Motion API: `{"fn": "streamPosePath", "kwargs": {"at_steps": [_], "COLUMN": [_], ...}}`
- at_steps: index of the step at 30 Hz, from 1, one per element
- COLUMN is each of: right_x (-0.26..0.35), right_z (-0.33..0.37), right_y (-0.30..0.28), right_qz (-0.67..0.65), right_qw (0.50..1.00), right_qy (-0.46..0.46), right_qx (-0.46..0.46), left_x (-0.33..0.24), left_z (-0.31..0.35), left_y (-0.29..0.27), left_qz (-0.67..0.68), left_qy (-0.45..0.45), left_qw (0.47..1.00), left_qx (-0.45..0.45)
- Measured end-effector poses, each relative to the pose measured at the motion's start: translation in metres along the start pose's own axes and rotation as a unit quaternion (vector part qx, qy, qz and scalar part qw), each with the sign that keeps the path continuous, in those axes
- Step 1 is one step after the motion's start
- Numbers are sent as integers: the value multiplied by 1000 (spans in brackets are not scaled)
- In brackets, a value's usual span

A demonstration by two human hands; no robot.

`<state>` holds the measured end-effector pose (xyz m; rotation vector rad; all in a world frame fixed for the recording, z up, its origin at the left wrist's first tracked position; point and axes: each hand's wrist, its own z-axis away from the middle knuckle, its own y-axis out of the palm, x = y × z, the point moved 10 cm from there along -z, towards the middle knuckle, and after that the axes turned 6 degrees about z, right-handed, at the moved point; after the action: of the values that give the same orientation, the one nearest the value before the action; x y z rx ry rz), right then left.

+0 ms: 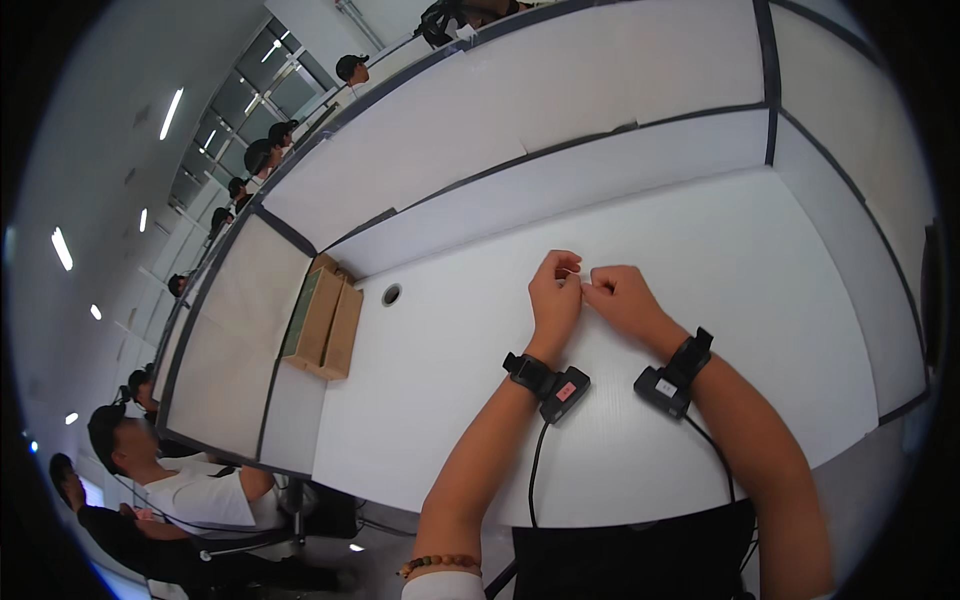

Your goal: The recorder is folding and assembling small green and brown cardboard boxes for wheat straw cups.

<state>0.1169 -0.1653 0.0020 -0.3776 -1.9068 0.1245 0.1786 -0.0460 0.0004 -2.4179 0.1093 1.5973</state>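
Above the middle of the white desk [460,350], my two hands meet at the fingertips. My left hand [555,295] is closed, with its fingers curled and the thumb side turned toward the other hand. My right hand [628,302] is closed too, its thumb and forefinger pinched close against the left fingertips. Whatever lies between the fingers, if anything, is too small to name. A black strap with a small box-shaped device [565,395] is on my left wrist, and a similar device [662,391] is on my right. From each a black cable runs toward the desk's near edge.
Cardboard boxes [328,322] stand at the desk's left end against the partition [235,350]. Nearby is a round cable hole [392,295]. Grey-framed panels [560,85] enclose the back and right. A seated person [190,490] in white is beyond the left panel.
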Motion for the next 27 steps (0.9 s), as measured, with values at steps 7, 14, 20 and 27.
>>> {"fn": "streamPosePath", "kwargs": {"at_steps": [7,14,20,27], "right_x": [0,0,0,5], "right_z": [0,-2,-5,5], "right_y": [1,0,6,12], "right_qz": [7,38,21,40], "right_qw": [1000,999,999,998], "right_qy": [13,32,24,37], "right_qx": [-7,0,5,10], "left_x": [4,-3,-4,-7], "left_z": [2,-2,-4,6], "left_y": [9,14,8,1], "left_qz": [75,81,89,65], "left_qy": [9,6,28,1], "left_qw": [997,996,995,997], "left_qx": [18,42,29,36]}}
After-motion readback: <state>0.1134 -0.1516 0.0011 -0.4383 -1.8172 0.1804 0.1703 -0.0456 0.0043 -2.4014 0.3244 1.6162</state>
